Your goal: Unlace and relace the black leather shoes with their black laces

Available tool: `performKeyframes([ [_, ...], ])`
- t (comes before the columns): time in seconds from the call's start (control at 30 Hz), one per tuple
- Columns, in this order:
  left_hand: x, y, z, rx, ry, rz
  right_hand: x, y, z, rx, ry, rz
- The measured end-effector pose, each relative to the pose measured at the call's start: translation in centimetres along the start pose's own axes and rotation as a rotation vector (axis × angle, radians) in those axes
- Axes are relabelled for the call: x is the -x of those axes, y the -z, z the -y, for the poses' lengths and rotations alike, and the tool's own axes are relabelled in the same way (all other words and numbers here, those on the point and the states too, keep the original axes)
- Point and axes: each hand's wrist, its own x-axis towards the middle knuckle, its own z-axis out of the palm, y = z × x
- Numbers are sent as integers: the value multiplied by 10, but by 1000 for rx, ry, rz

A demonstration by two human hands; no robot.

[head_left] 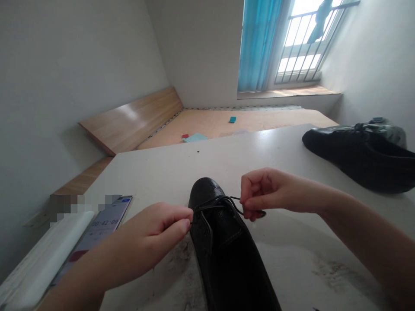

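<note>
- Head view: black shoe [228, 233] lies on the white table [175, 172], near centre, rounded toe pointing far; finely grained, leather-like upper with a slight sheen.
- Lace [223, 198]: thin, dark, cord-like; crosses the upper near the toe and runs out both sides.
- Left hand [170, 224]: thumb and forefinger pinched together on the lace at the shoe's left edge.
- Right hand [267, 192]: fingers curled, gripping the lace just right of the shoe; a short loop protrudes below the fingers.
- Second shoe [350, 160]: black, far right on the table, toe pointing left; crumpled clear plastic [397, 134] shows behind it.
- Table surface: smooth and glossy at the far side, dark, scuffed stains at the near side.
- Hidden or cut off: near shoe's heel leaves the frame; its interior is too dark to resolve; left forearm covers part of the phone [108, 220]; pixel blocks mask the area beside it.
</note>
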Motion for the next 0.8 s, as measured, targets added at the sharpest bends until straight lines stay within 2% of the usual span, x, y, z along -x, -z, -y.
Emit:
performKeyframes([
  [0.13,-1,-1,-3,-20,-34,-41,8,-2,7,80,-108,115],
  [0.23,0,-2,-2,-24,-55,-86,8,0,7,197,-162,69],
  [0.37,5,-1,-2,-108,-76,-63,4,3,3,313,-209,29],
  [0.63,4,-10,-8,-150,-21,1,1,-2,-1,335,-182,-1],
  [0.8,1,-23,-15,-287,16,-35,3,-9,4,380,-235,-16],
])
